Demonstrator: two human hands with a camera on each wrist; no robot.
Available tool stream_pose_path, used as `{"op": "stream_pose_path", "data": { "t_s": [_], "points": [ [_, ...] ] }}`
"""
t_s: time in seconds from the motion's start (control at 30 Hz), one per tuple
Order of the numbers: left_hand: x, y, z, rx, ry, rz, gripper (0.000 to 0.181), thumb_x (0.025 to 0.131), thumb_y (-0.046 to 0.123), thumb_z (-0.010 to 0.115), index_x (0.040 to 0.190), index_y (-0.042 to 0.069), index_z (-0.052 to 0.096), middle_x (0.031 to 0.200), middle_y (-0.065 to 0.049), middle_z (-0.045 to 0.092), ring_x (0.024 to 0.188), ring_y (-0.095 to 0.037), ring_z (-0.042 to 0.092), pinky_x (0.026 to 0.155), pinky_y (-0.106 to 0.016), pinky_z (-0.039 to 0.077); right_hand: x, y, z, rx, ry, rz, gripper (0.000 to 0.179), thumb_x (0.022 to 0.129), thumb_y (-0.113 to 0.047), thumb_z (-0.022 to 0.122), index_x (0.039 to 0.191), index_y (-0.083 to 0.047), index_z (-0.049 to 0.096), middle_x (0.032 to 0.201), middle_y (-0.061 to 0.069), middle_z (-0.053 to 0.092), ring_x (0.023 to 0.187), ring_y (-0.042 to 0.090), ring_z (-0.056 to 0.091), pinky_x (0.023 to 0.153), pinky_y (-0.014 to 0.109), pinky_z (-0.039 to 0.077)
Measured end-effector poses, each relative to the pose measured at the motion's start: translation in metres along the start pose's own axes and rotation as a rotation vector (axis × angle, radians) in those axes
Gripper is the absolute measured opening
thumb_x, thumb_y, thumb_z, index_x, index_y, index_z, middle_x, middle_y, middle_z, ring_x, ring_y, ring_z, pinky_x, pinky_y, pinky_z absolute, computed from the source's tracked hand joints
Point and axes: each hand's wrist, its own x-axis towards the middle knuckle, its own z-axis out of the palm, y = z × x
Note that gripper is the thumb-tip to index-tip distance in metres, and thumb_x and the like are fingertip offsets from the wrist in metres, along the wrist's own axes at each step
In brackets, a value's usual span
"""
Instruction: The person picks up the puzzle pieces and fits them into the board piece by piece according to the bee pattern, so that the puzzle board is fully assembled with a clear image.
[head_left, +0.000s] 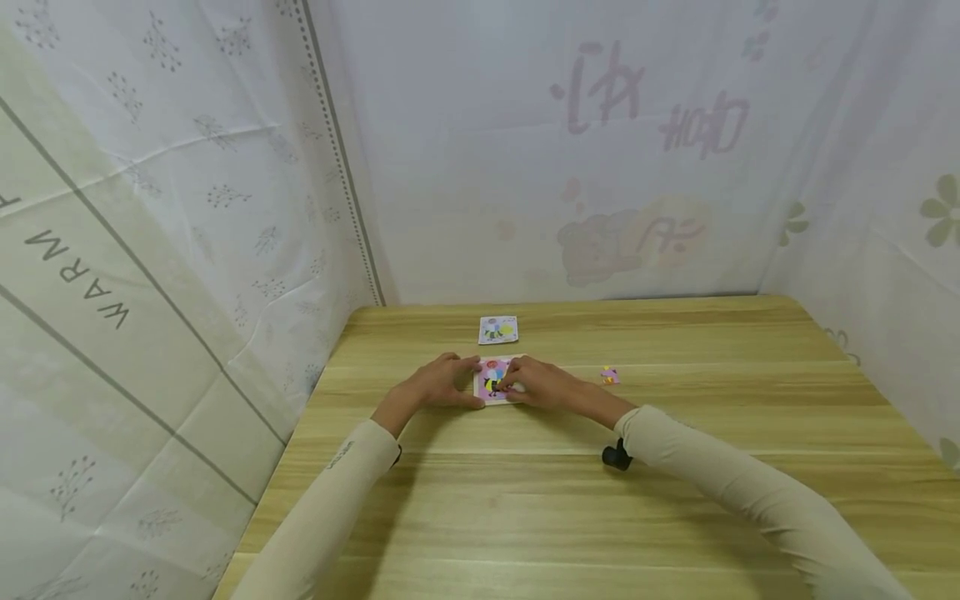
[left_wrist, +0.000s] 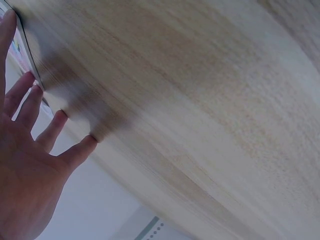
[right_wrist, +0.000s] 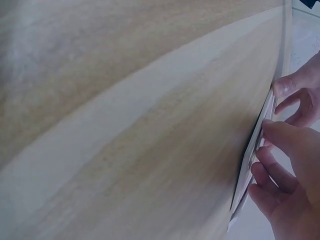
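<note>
Hands meet at mid-table: left hand [head_left: 438, 385] lies with fingers straight against the left edge of the small pink puzzle board [head_left: 495, 382], steadying it flat on the wooden table [head_left: 675, 500]. Right hand [head_left: 542, 385] comes in from the opposite side, fingertips curled onto the board's face, seemingly pressing a piece there. Further right a loose piece [head_left: 609, 376] lies apart, nearer the right hand. Behind, a picture card [head_left: 498, 330].

Small pink picture puzzle [head_left: 494, 382] — flat on the table, mid-surface.
</note>
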Motion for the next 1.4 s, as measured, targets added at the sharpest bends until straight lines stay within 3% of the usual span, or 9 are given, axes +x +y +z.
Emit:
{"op": "stream_pose_path", "data": {
  "t_s": [0.33,0.57,0.7,0.93,1.4],
  "points": [
    [0.0,0.0,0.0,0.0,-0.002,-0.008,0.084,0.087,0.059,0.078,0.156,0.018,0.05,0.154,-0.019,0.048,0.14,-0.036,0.046,0.11,-0.058,0.042,-0.004,-0.001,0.004,0.01,0.029,-0.016,0.021,0.102,-0.016,0.07,0.119,-0.008,0.079,0.114,0.008,0.066,0.106,0.021,0.061,0.09,0.036,0.055],
    [-0.002,0.001,0.0,-0.002,-0.01,-0.025,0.085,0.087,0.059,0.079,0.157,0.02,0.049,0.155,-0.02,0.047,0.142,-0.036,0.044,0.112,-0.059,0.041,-0.007,0.001,0.005,-0.048,0.049,-0.046,0.02,0.102,-0.017,0.07,0.118,-0.009,0.079,0.112,0.006,0.068,0.103,0.019,0.061,0.088,0.033,0.055],
    [-0.003,0.002,0.0,-0.004,-0.007,-0.038,0.084,0.087,0.059,0.078,0.157,0.022,0.049,0.157,-0.018,0.046,0.143,-0.036,0.044,0.113,-0.058,0.039,-0.014,0.002,0.0,-0.024,0.066,0.012,0.022,0.101,-0.016,0.07,0.121,-0.009,0.077,0.117,0.007,0.068,0.107,0.022,0.061,0.09,0.038,0.055],
    [-0.003,0.001,0.001,-0.014,-0.009,-0.042,0.085,0.087,0.059,0.079,0.157,0.022,0.048,0.157,-0.019,0.045,0.144,-0.036,0.043,0.114,-0.06,0.038,-0.034,0.013,-0.015,-0.024,0.081,0.13,0.027,0.099,-0.013,0.071,0.124,-0.007,0.075,0.119,0.011,0.068,0.111,0.026,0.062,0.092,0.043,0.055],
    [-0.004,-0.001,0.003,-0.017,0.005,-0.021,0.083,0.086,0.059,0.079,0.156,0.023,0.051,0.157,-0.015,0.046,0.143,-0.035,0.044,0.114,-0.058,0.039,-0.091,0.055,-0.037,-0.085,0.12,0.187,0.029,0.097,-0.013,0.074,0.124,-0.002,0.074,0.119,0.015,0.068,0.111,0.033,0.064,0.088,0.048,0.056]
  ]
}}
